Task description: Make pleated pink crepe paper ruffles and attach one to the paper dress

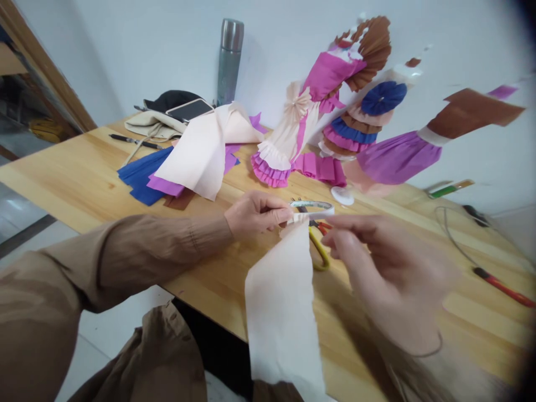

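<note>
My left hand (259, 215) is closed in a pinch on the gathered top edge of a cream crepe paper strip (282, 312). The strip hangs down past the table's front edge. Close to its upper right corner is my right hand (385, 273), blurred, with thumb and index finger bent toward the paper; whether anything is between them I cannot make out. Behind the pinched edge lie a roll of tape (322, 207) and yellow-handled scissors (320, 257), partly hidden by the paper and my fingers. Something with red handles shows beside them.
Crepe paper dolls in layered skirts (280, 134) stand along the wall. Cream (196, 151), blue (146, 170) and purple paper sheets lie at left, near a phone (190, 109), pen (134, 140) and thermos (230, 61). A red-handled tool with a cable (505, 286) lies at right.
</note>
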A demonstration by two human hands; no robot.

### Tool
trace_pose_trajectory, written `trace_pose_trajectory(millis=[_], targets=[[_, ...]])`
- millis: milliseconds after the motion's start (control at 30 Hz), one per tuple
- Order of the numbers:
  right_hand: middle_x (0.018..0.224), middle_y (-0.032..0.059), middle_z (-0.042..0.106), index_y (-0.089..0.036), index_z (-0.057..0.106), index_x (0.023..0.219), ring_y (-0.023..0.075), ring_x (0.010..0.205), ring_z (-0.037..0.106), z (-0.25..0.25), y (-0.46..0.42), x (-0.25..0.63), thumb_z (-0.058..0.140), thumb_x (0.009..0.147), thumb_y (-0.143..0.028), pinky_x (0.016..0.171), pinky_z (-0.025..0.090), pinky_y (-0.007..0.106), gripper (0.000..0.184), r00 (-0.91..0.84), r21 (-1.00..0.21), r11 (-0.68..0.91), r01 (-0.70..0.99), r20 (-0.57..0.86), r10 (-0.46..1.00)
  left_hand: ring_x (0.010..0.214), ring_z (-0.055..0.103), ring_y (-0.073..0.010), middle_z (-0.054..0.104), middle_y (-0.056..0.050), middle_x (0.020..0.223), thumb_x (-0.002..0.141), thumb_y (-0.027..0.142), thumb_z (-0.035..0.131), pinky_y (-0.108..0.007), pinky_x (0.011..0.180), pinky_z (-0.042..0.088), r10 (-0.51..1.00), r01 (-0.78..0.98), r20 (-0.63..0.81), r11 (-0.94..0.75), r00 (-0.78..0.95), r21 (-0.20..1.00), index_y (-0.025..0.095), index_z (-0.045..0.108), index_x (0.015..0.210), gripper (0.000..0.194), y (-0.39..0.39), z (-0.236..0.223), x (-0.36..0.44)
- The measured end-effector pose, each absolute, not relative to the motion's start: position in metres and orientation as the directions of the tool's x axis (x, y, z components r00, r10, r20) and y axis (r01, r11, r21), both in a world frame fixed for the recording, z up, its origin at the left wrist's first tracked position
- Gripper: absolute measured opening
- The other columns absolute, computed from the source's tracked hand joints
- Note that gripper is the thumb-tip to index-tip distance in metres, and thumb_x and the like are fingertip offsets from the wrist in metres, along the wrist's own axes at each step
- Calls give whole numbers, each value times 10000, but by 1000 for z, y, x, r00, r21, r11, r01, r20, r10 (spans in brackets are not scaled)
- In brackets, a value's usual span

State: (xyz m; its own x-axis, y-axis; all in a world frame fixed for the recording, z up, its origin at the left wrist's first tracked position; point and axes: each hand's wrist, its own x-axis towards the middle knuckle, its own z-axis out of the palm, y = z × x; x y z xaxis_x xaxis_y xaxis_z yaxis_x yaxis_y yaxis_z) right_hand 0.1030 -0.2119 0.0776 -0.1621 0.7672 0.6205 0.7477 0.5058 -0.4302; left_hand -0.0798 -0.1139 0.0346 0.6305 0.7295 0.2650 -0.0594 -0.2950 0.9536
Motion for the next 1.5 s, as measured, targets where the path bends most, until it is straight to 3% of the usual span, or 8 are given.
trace_pose_trajectory(millis=[67, 200, 367, 500, 633, 867, 1100, 1500], targets=[[667, 2, 657, -236, 699, 1004, 140, 528, 578, 78, -204, 107, 609, 884, -177, 503, 457, 295, 161, -71, -502, 416, 758, 571, 818, 529, 475, -63, 564, 21, 592, 891, 279, 543, -199, 525, 400, 702, -62, 340, -389, 625, 919, 137, 629, 679, 269, -114, 33, -80], [567, -32, 620, -195, 720, 934, 97, 437, 522, 75, -195, 106, 634, 833, -171, 418, 416, 245, 134, -143, -487, 442, 753, 535, 833, 689, 598, -104, 684, -28, 724, 927, 276, 555, -225, 674, 482, 598, -28, 530, -647, 601, 762, 148, 697, 769, 248, -114, 31, -82], [541, -40, 606, -170, 683, 850, 82, 424, 524, 71, -194, 106, 643, 798, -144, 407, 433, 210, 70, -222, -364, 520, 773, 612, 759, 764, 649, -125, 730, -61, 817, 994, 372, 512, -235, 738, 513, 418, 0, 727, -867, 545, 498, 159, 715, 827, 338, -113, 28, -85], [525, -42, 601, -180, 656, 791, 78, 400, 516, 73, -193, 106, 627, 780, -125, 407, 431, 201, 63, -297, -250, 566, 786, 650, 700, 748, 644, -118, 721, -58, 805, 1003, 338, 497, -226, 714, 504, 348, 29, 762, -917, 547, 398, 151, 709, 826, 333, -115, 31, -86], [525, -34, 622, -185, 646, 770, 86, 385, 518, 72, -193, 103, 595, 724, -102, 412, 432, 215, 107, -313, -187, 547, 816, 651, 691, 670, 589, -107, 686, -44, 738, 965, 272, 503, -232, 662, 479, 376, 40, 730, -901, 571, 433, 146, 710, 821, 282, -118, 32, -85], [536, -6, 641, -167, 655, 779, 97, 389, 530, 68, -193, 104, 540, 720, -90, 399, 420, 227, 151, -322, -113, 531, 840, 683, 655, 631, 545, -109, 666, -37, 713, 857, 417, 676, -259, 647, 461, 438, 2, 700, -848, 564, 529, 143, 704, 797, 282, -118, 29, -81], [521, -38, 619, -191, 635, 817, 87, 402, 541, 69, -193, 104, 617, 793, -132, 417, 422, 214, 66, -351, -175, 568, 804, 633, 690, 591, 483, -88, 604, -7, 647, 868, 248, 604, -239, 587, 401, 452, 94, 687, -866, 568, 492, 148, 654, 700, 202, -123, 38, -84], [514, -42, 602, -189, 627, 788, 79, 385, 493, 69, -192, 104, 588, 769, -116, 429, 404, 217, 85, -368, -191, 585, 788, 615, 698, 638, 521, -108, 611, -16, 675, 895, 288, 513, -252, 644, 409, 481, 178, 611, -854, 629, 489, 168, 670, 715, 268, -121, 35, -84]])
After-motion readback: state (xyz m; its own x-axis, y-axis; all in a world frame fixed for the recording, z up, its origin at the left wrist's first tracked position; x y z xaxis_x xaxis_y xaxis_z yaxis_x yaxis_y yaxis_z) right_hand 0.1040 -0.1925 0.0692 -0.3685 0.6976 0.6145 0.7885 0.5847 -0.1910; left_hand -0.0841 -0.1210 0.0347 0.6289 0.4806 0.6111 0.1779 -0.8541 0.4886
